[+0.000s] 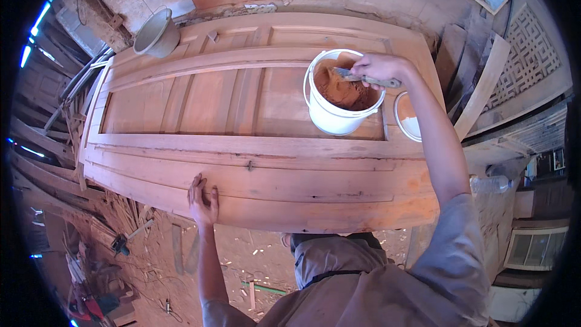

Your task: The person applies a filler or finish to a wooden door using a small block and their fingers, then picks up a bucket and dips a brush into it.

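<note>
My right hand (380, 69) is closed around the handle of a putty knife (387, 81). The knife's blade reaches into a white bucket (339, 122) of reddish-brown, powdery filler (333, 85). This bucket stands on a large panelled wooden door (200, 106) lying flat in front of me. A round white lid (412, 128), smeared with the same brown, lies beside the bucket, partly behind my right forearm. Near the door's front edge, my left hand (204, 201) rests on the wood with its fingers apart, holding nothing. Long boards (302, 184) run along this near side.
A grey bucket (158, 35) stands at the door's far left, with a small wood piece (213, 36) to its right. Planks (484, 85) and a lattice panel (529, 51) lean at the right. Timber (36, 151) crowds the left. Shavings and offcuts litter the floor (242, 248).
</note>
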Demonstrator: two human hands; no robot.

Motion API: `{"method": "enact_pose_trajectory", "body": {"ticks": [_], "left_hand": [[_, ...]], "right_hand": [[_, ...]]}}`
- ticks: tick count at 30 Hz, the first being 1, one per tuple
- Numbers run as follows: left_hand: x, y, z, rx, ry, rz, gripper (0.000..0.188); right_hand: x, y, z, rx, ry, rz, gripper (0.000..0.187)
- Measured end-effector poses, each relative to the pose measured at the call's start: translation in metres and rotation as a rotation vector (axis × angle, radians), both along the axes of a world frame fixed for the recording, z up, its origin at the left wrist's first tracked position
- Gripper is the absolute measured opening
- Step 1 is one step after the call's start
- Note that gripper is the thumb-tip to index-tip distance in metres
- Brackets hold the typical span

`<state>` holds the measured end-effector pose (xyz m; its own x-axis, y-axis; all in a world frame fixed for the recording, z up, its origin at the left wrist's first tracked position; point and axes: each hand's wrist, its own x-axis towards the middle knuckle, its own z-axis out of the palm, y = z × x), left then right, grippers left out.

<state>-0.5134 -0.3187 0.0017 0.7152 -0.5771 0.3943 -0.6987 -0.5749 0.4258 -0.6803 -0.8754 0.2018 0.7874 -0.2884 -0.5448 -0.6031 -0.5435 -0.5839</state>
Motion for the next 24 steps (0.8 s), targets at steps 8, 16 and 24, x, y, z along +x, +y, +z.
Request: {"method": "enact_pose_trajectory", "body": {"ticks": [8, 16, 24], "left_hand": [[0.001, -0.002, 0.001, -0.020, -0.004, -0.004, 0.034], [0.002, 0.002, -0.004, -0.037, 0.008, -0.009, 0.034], [0.000, 0.000, -0.004, -0.065, 0.013, -0.008, 0.033]], "right_hand": [[-0.048, 0.012, -0.024, -0.270, -0.333, -0.199, 0.034], [-0.057, 0.078, -0.033, -0.852, -0.672, -0.271, 0.020], [-0.061, 0.103, -0.047, -0.798, -0.566, -0.424, 0.035]]}}
